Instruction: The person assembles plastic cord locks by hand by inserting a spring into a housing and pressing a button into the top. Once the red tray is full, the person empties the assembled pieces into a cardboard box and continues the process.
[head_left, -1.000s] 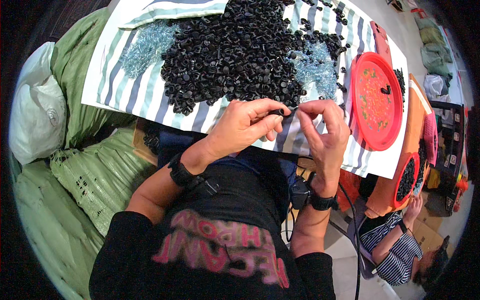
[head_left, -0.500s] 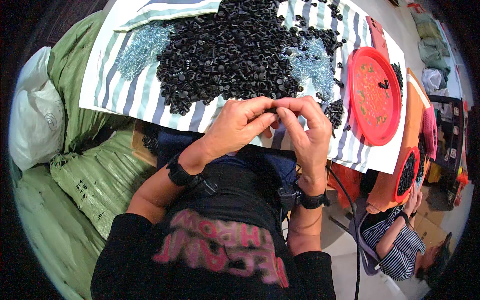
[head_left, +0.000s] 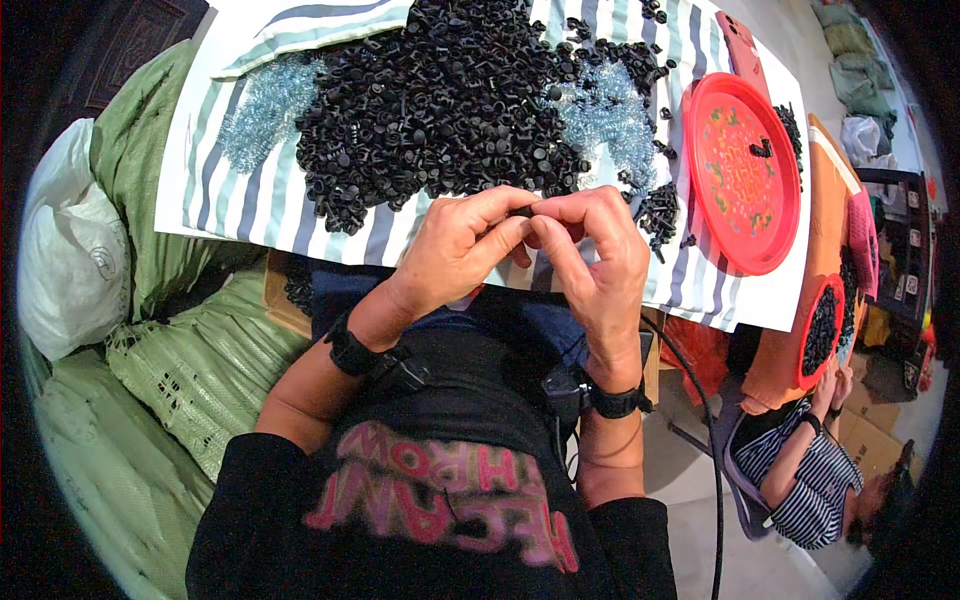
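My left hand and my right hand meet at the near edge of the table, fingertips together. Between both thumbs and forefingers is a small black plastic part, mostly covered by the fingers. Just beyond them spreads a big heap of small black plastic parts, some with round caps. Two piles of fine, clear bluish pieces, like tiny springs, flank it: a left pile and a right pile. A smaller cluster of black parts lies right of my right hand.
A red round tray holding a few black parts sits at the table's right, near a pink phone. Striped cloth covers the table. Green sacks crowd the left. At right, a co-worker reaches toward a red-rimmed container.
The whole view has shifted slightly, so the table and heap appear a little further left and up. Both hands keep their fingertips together on the small black part.
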